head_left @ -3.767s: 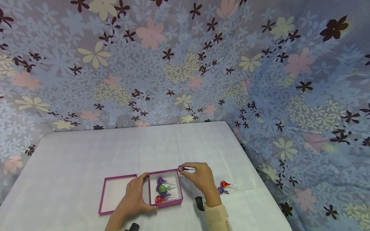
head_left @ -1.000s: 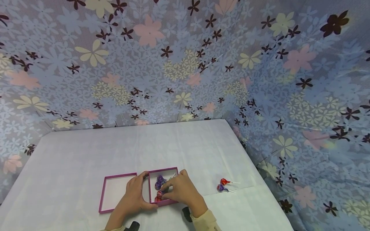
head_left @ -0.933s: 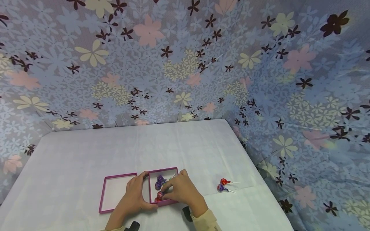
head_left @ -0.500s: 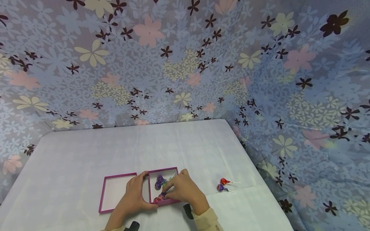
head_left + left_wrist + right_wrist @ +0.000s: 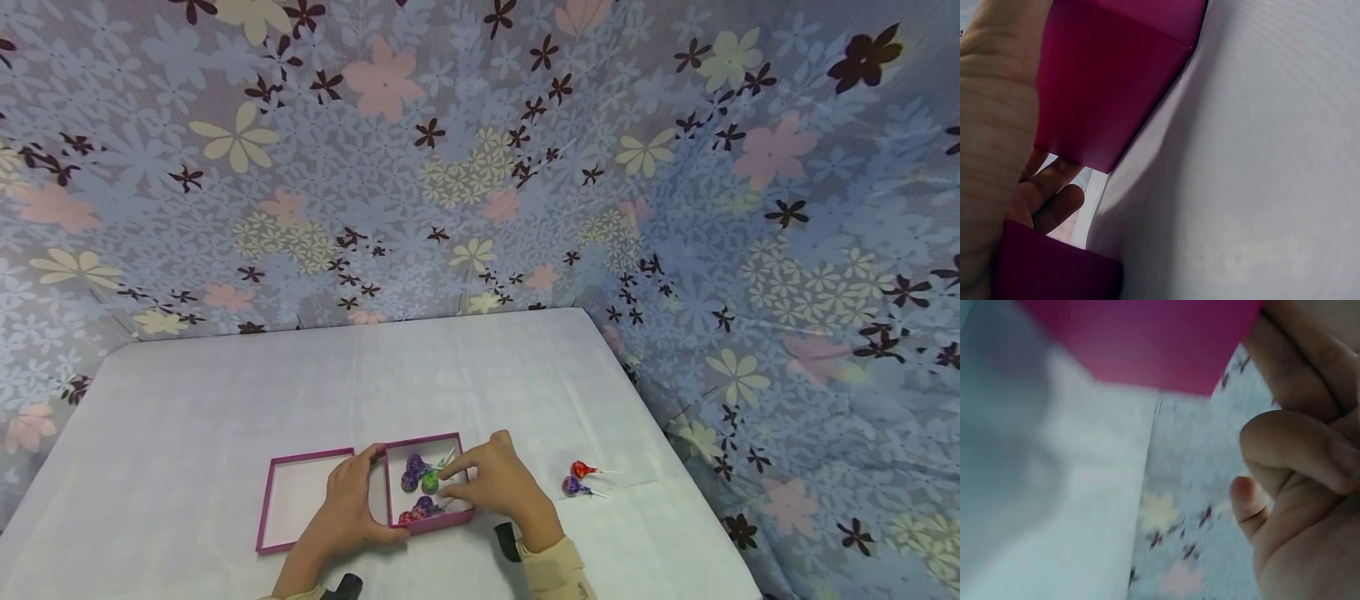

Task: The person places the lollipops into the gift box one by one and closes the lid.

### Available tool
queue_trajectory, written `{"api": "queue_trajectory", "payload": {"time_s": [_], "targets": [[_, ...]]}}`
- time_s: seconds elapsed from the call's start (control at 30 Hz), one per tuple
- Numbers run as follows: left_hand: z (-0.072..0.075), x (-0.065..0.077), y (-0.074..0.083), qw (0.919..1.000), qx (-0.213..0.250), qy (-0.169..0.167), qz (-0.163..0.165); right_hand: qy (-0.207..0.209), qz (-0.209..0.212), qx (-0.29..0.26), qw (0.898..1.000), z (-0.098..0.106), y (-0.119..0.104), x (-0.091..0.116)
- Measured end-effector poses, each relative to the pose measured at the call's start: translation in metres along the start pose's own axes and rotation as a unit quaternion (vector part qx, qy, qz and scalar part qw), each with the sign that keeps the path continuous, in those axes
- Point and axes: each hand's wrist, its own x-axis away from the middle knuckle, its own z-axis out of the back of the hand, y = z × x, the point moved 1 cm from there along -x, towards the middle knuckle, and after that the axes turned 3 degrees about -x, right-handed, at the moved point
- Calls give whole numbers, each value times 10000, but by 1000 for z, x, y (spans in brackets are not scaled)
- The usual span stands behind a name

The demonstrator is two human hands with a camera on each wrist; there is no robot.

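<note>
My left hand (image 5: 347, 504) grips the left side of a magenta-walled box (image 5: 442, 522), its thumb along the front wall and its fingers at the back left corner. Inside lie several wrapped lollipops: purple ones (image 5: 414, 463) toward the back left, a green lollipop (image 5: 430, 482) in the middle, and another purple lollipop (image 5: 424, 503) with red ones (image 5: 406, 517) along the front. My right hand (image 5: 504, 483) reaches over the box's right edge, thumb and forefinger apart beside the green lollipop, nothing between them. In the right wrist view its other fingers (image 5: 1291, 447) are loosely bent.
Left of the box is a shallow magenta-rimmed lid (image 5: 267, 508) with a bare white inside. Out to the right, a red lollipop (image 5: 581, 469) and a purple lollipop (image 5: 571, 485) lie on the white-covered table (image 5: 315, 392). Flowered cloth (image 5: 480, 167) hangs behind.
The right hand brought a red-and-purple lollipop over the box and laid it at the front among the others. Its fingers have since let go and drawn back rightward. The left hand stays put.
</note>
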Motion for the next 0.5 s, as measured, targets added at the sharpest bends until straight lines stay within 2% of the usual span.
{"api": "queue_trajectory", "payload": {"time_s": [0.17,0.33,0.5], "targets": [[-3,1,2,10000,44,-59,67,494,-277,-362,9977,20,23,20],[-1,0,2,9999,-47,60,-73,835,-362,-923,9916,37,42,35],[-1,0,1,9999,-105,14,-85,933,-628,-1348,9845,50,61,51]]}}
